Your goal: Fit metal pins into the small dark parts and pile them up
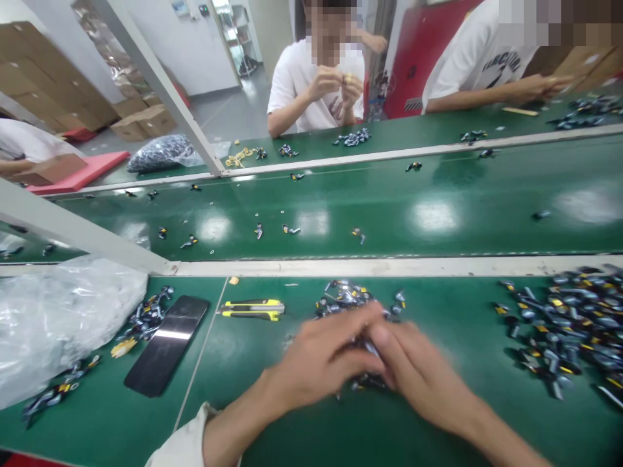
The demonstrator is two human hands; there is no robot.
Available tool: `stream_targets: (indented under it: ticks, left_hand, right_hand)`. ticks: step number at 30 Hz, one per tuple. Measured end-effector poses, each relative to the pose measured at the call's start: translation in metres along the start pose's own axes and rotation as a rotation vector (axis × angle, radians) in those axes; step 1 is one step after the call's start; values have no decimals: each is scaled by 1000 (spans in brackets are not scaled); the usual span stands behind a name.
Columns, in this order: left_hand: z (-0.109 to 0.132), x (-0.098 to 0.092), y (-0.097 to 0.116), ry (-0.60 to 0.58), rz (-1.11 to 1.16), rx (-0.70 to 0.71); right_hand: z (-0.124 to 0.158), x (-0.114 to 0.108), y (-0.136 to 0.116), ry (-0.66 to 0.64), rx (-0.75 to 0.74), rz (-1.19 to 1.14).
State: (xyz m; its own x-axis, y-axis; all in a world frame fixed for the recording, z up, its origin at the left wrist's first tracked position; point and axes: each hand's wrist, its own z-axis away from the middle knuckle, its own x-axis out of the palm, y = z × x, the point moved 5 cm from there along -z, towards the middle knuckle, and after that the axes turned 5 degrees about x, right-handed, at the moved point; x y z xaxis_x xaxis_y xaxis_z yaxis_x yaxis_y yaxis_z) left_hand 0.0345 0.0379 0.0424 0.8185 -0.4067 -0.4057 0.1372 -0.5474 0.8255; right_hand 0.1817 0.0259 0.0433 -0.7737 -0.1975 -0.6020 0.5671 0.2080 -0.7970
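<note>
My left hand (324, 357) and my right hand (421, 370) meet above a pile of small dark metal parts with yellow bits (345, 294) on the green table (243, 389). The fingers of both are bent together around something dark and shiny between them, mostly hidden and blurred. More parts show under and behind the hands. A yellow and black utility knife (253, 309) lies left of the pile, and a black phone (167, 344) lies farther left.
A large heap of the same parts (559, 324) covers the right side. On the left are a clear plastic bag (63, 318) and a white post (82, 230). Beyond the white rail (302, 267), scattered parts lie on a green belt (331, 194); people sit across it.
</note>
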Motion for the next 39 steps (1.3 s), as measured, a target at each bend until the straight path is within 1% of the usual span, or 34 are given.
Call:
stream_targets:
  ticks: [1, 2, 3, 4, 6, 8, 9, 11, 13, 16, 17, 19, 21, 22, 23, 24, 25, 27, 28, 30, 32, 34, 36, 39]
  left_hand:
    - [1, -7, -8, 112, -82, -74]
    - [2, -13, -15, 209, -151, -152]
    - [4, -18, -22, 278, -197, -213]
    - [5, -20, -26, 310, -221, -238]
    - [5, -19, -29, 282, -226, -225]
    - [5, -18, -30, 255, -218, -205]
    - [5, -17, -29, 257, -219, -203]
    - [5, -18, -28, 274, -227, -206]
    - [5, -19, -27, 284, -231, -206]
    - [6, -20, -28, 282, -232, -191]
    - [6, -21, -28, 297, -230, -194]
    - [8, -25, -30, 365, -193, -228]
    - [10, -28, -32, 442, -68, -282]
    - [10, -28, -31, 456, 14, -301]
    - [10, -27, -29, 448, 86, -306]
    - [10, -25, -25, 426, 133, -297]
    - [9, -23, -20, 398, 154, -281]
    - [10, -19, -10, 362, 160, -259]
    - [10, -17, -7, 364, 186, -268]
    - [12, -14, -6, 406, 319, -321]
    - [13, -10, -7, 448, 482, -369]
    - [11, -6, -8, 461, 563, -381]
    - [9, -6, -5, 466, 505, -352]
    - [7, -8, 3, 456, 236, -244]
  right_hand:
    - [-16, -7, 12, -50, 69, 122]
    - [-33, -22, 27, -5, 163, 288]
    - [-51, -38, 43, 62, 223, 363]
    - [-67, -54, 58, 122, 269, 413]
    - [-95, -79, 88, 227, 375, 496]
    - [-114, -90, 108, 312, 429, 550]
    - [-121, -90, 112, 353, 437, 569]
    - [-130, -81, 113, 401, 423, 583]
    - [-138, -66, 108, 370, 398, 560]
    - [-144, -48, 94, 270, 359, 467]
    - [-142, -45, 87, 246, 336, 422]
    - [-129, -40, 69, 191, 269, 311]
    - [-105, -30, 48, 98, 195, 171]
    - [-89, -24, 38, 44, 176, 105]
    - [-72, -16, 28, -6, 167, 13]
    - [-56, -7, 22, -72, 199, -174]
    - [-40, 0, 17, -91, 237, -293]
    - [-15, 10, 14, -84, 320, -454]
    - [-6, 13, 14, -62, 358, -499]
    - [6, 16, 17, -26, 405, -562]
    - [11, 14, 19, 5, 389, -598]
    - [12, 12, 18, 13, 339, -606]
    - [12, 11, 17, 26, 306, -618]
    - [12, 14, 19, 89, 326, -671]
